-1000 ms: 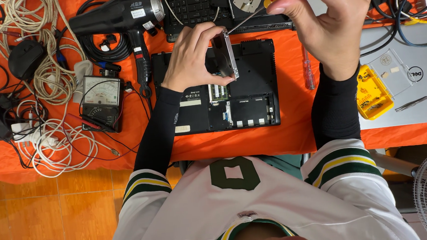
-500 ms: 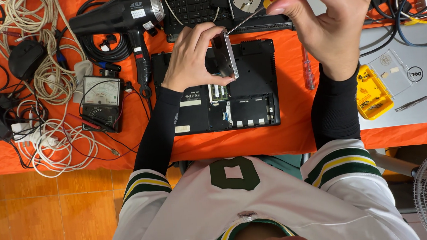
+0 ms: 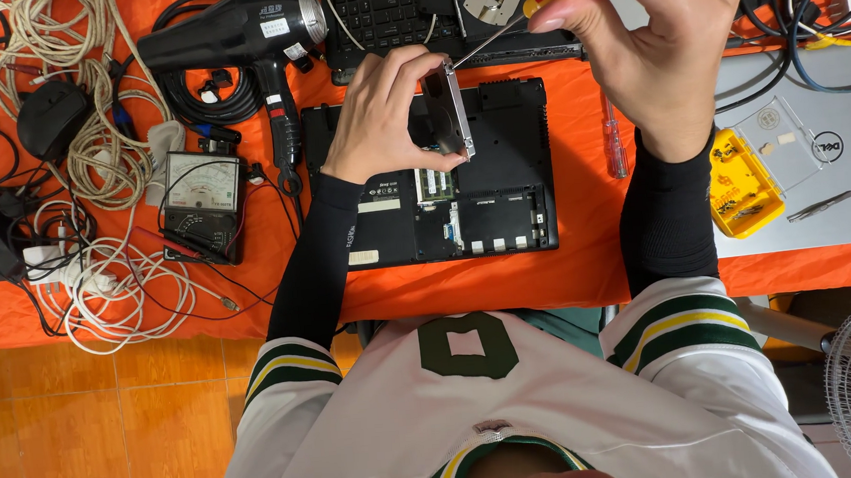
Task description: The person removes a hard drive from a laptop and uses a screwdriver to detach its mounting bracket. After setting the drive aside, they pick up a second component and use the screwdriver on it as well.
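A flat, silver metal-cased hard drive (image 3: 448, 110) stands on edge above the opened black laptop base (image 3: 486, 180), lifted clear, apparently so that its narrow side faces the tool. The left hand (image 3: 382, 112) pinches the drive between thumb and curled fingers, with the drive at the hand's three o'clock. The right hand (image 3: 656, 38) is closed around a red-and-yellow-handled screwdriver (image 3: 520, 13), whose thin shaft slants down toward eight o'clock, its tip meeting the drive's upper corner. On the orange cloth-covered table (image 3: 548, 280), a black hair dryer (image 3: 231, 33) lies at the left hand's ten o'clock, a yellow plastic parts box (image 3: 741, 187) well apart at four o'clock.
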